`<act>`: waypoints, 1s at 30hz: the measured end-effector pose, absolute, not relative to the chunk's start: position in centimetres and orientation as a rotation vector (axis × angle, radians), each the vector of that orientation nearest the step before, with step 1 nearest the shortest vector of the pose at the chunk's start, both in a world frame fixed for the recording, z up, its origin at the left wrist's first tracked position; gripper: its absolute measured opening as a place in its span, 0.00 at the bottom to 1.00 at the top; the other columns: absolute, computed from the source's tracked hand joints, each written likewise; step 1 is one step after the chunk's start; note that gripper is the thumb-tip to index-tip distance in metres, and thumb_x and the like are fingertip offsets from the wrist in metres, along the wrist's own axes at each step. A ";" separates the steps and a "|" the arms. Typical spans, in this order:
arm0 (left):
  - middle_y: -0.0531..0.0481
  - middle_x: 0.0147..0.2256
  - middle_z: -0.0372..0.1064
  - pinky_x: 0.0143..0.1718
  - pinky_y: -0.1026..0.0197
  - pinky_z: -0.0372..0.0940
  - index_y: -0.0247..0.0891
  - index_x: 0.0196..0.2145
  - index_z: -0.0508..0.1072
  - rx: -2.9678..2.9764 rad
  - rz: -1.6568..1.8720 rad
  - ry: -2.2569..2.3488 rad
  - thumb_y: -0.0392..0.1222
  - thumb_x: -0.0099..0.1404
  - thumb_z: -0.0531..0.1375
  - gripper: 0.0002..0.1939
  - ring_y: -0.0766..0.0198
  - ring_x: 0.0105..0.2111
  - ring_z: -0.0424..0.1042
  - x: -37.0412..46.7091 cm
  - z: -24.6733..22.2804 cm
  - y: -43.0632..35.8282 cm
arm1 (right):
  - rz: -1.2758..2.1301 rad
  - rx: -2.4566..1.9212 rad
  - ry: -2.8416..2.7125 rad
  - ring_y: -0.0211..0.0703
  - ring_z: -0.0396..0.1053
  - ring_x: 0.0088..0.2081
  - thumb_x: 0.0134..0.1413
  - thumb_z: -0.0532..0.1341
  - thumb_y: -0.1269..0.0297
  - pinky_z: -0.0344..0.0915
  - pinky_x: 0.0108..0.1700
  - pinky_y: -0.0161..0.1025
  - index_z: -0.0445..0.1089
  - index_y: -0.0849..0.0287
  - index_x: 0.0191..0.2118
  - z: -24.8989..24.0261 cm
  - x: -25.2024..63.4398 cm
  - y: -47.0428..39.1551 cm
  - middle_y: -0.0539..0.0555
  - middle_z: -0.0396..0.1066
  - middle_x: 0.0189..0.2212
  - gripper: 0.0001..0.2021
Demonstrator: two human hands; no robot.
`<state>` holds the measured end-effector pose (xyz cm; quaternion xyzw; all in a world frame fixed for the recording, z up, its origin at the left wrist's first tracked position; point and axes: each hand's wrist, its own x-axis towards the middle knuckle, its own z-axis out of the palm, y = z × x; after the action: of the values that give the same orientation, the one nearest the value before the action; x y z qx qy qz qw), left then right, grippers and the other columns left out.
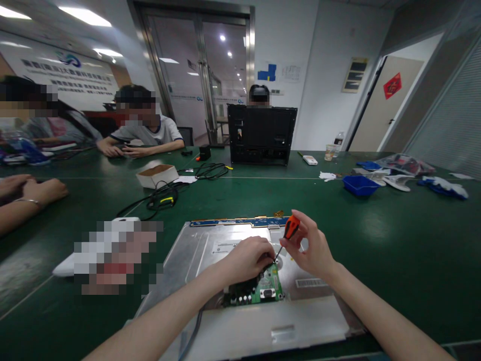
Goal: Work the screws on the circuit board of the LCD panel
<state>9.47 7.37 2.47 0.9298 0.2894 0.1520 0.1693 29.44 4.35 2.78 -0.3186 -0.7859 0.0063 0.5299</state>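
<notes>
A flat metal display panel [311, 313] lies in front of me, with a green circuit board [272, 282] near its middle. My right hand [310, 245] grips an orange and black screwdriver [291, 226] by its handle. The shaft slants down to the board's upper right corner. Bent over that same corner is my left hand [251, 256], its fingertips pinched together close to the screwdriver tip. Whatever sits between those fingertips is too small or hidden to name. A narrow blue circuit strip [225, 222] runs along the panel's far edge.
Left of the panel stand a small open box [158, 176] and coiled black cables [161, 198]. A large black monitor housing [262, 133] stands at the back. A blue tray [361, 185] and gloves [443, 187] lie far right. Other people sit at the left and behind the housing.
</notes>
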 end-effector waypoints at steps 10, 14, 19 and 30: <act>0.49 0.34 0.76 0.36 0.62 0.62 0.37 0.34 0.77 2.654 0.433 0.808 0.28 0.64 0.60 0.07 0.60 0.34 0.73 9.5 2.4 7.5 | 0.068 -0.765 -1.913 0.36 0.70 0.21 0.63 0.56 0.69 0.66 0.20 0.30 0.45 0.53 0.68 2.8 29.6 4.1 0.50 0.73 0.30 0.31; 0.50 0.34 0.77 0.37 0.62 0.63 0.38 0.35 0.77 2.655 0.446 0.809 0.28 0.63 0.60 0.08 0.60 0.35 0.73 9.6 2.3 7.6 | 0.075 -0.782 -1.901 0.36 0.69 0.21 0.63 0.56 0.70 0.66 0.20 0.30 0.44 0.53 0.68 2.7 29.6 4.1 0.49 0.72 0.28 0.31; 0.50 0.33 0.77 0.36 0.62 0.62 0.37 0.34 0.77 2.656 0.443 0.802 0.27 0.63 0.60 0.08 0.60 0.34 0.73 9.5 2.3 7.6 | 0.008 -0.775 -1.869 0.34 0.67 0.18 0.64 0.58 0.67 0.63 0.17 0.29 0.47 0.52 0.67 2.8 29.4 4.3 0.45 0.70 0.26 0.29; 0.50 0.34 0.76 0.37 0.62 0.62 0.37 0.34 0.77 2.646 0.440 0.807 0.28 0.64 0.61 0.07 0.60 0.34 0.73 9.5 2.4 7.5 | 0.020 -0.746 -1.895 0.34 0.68 0.20 0.63 0.57 0.69 0.65 0.18 0.29 0.47 0.52 0.67 2.9 29.5 4.2 0.48 0.72 0.29 0.30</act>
<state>9.52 7.51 2.35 0.9310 0.2840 0.1549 0.1692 29.52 4.23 2.90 -0.3116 -0.7921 0.0085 0.5248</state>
